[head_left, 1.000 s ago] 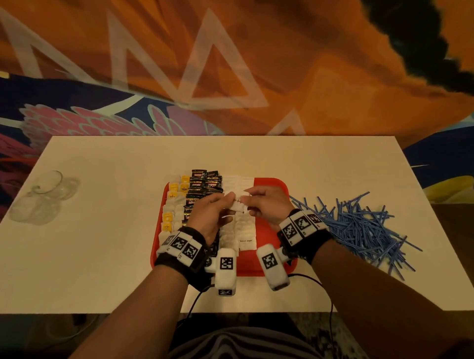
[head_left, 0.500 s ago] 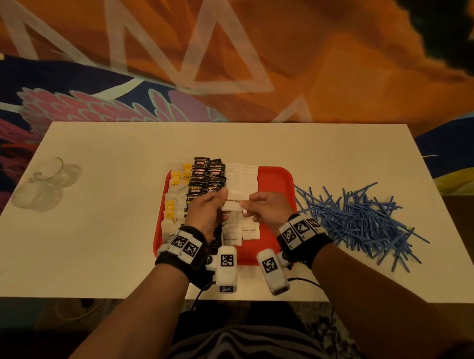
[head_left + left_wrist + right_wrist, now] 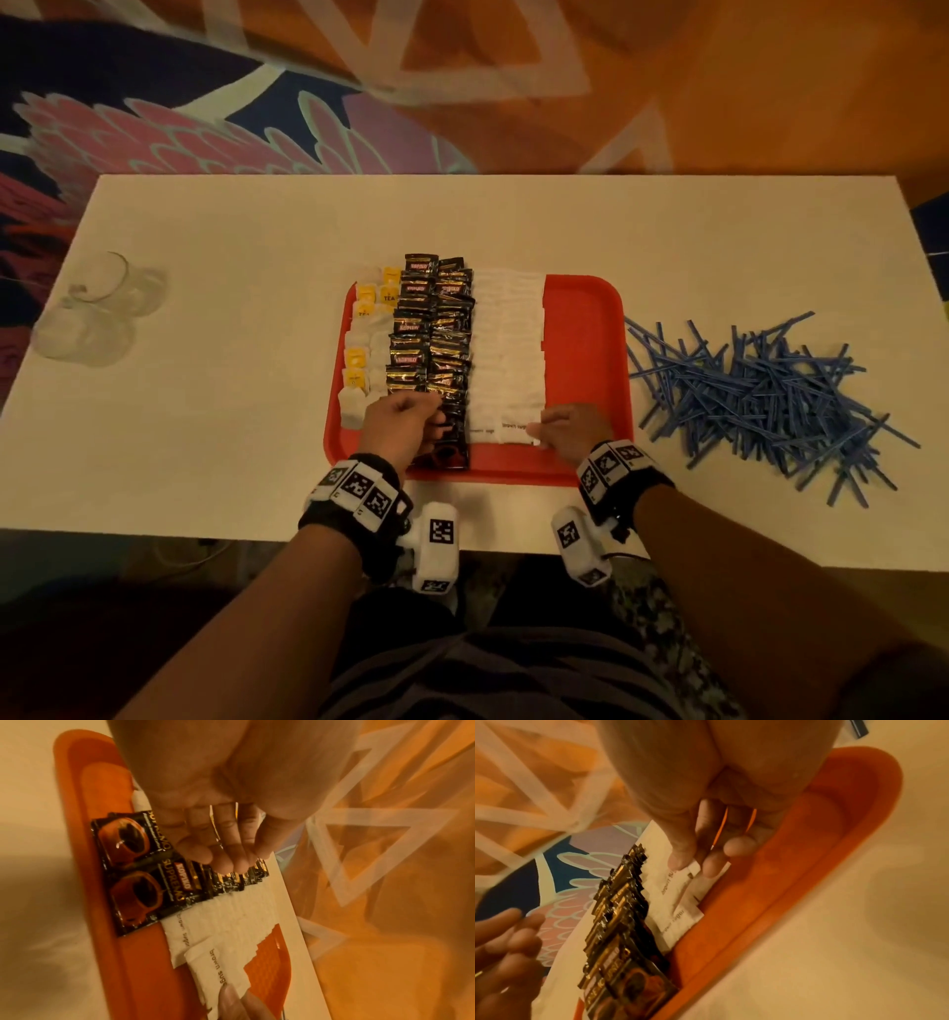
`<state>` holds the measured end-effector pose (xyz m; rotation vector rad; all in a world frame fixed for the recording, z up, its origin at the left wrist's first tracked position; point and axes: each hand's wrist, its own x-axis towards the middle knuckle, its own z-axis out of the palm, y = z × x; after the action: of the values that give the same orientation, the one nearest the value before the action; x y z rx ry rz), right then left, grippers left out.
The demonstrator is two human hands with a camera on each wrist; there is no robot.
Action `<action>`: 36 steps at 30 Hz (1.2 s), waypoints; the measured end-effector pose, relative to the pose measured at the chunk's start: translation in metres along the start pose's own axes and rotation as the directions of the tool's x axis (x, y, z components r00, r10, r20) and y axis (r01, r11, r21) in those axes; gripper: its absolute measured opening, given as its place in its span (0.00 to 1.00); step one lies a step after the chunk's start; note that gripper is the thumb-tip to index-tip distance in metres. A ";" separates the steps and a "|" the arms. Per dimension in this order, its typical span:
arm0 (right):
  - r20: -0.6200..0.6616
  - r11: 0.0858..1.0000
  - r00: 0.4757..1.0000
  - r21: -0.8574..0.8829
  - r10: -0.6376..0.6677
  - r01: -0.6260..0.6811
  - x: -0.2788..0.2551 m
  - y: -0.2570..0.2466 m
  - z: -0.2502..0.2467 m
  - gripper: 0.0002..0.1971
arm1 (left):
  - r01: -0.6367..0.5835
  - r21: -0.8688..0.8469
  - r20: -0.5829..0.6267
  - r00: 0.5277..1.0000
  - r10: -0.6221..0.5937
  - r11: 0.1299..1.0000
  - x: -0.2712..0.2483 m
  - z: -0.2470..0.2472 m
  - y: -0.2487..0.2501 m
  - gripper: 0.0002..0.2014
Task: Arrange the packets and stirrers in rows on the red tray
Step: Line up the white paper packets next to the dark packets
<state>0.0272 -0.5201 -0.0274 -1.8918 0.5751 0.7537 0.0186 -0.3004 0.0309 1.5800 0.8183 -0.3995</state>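
Observation:
A red tray point(image 3: 585, 329) holds a row of tea bags point(image 3: 367, 334), two columns of black coffee packets point(image 3: 431, 329) and two columns of white sugar packets point(image 3: 508, 349). At the near end of the right sugar column, my right hand point(image 3: 544, 429) pinches a brown sugar packet point(image 3: 516, 431) between thumb and fingers, low on the tray. The same pinch shows in the right wrist view, on the packet point(image 3: 677, 882). My left hand point(image 3: 436, 416) hovers over the near coffee packets point(image 3: 144, 888), fingers relaxed and holding nothing. A heap of blue stirrers point(image 3: 760, 390) lies on the table right of the tray.
Clear glass cups point(image 3: 87, 318) lie at the table's left edge. The tray's right third is bare red floor. The white table point(image 3: 231, 411) ends just behind my wrists, and a patterned carpet lies beyond its far edge.
Both hands held the sugar packet over the middle of the tray; now the left hand has let go and the right has brought it down to the column's near end.

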 end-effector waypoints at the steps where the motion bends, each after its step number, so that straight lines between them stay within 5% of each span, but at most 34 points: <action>1: -0.019 1.000 1.000 0.005 0.012 -0.012 0.000 0.001 0.002 0.14 | 0.000 0.002 -0.002 1.000 0.000 1.000 0.000 -0.002 -0.002 0.05; 7: -0.162 0.969 0.987 -0.242 0.008 -0.047 0.006 0.002 0.014 0.09 | -0.004 0.042 -0.005 1.000 0.004 0.999 0.003 -0.011 -0.010 0.05; 12: -0.285 0.975 0.952 -0.216 -0.109 0.047 0.003 0.004 0.019 0.14 | 0.006 0.038 -0.030 1.000 -0.005 0.999 0.006 -0.017 -0.014 0.05; 16: -0.080 0.825 0.918 -0.474 -0.388 0.308 -0.004 -0.004 0.030 0.08 | -0.004 0.027 -0.061 0.998 0.005 1.000 0.007 -0.020 -0.011 0.05; 20: 0.042 0.740 0.923 -0.585 -0.382 0.333 0.006 -0.003 0.048 0.11 | -0.030 0.048 -0.046 0.998 0.033 0.998 0.006 -0.026 -0.009 0.04; 28: -0.037 0.820 0.933 -0.491 -0.358 0.295 0.000 0.002 0.043 0.12 | -0.105 0.101 0.012 0.994 0.105 0.989 0.011 -0.031 -0.003 0.06; 36: -0.287 0.949 0.918 -0.238 -0.273 0.208 -0.031 0.028 0.013 0.07 | -0.326 0.370 0.332 0.921 0.204 0.870 0.003 0.035 0.016 0.07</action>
<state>-0.0163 -0.5174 -0.0266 -2.2466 0.4594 0.3575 0.0392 -0.3331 0.0337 1.9488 0.2884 -0.6114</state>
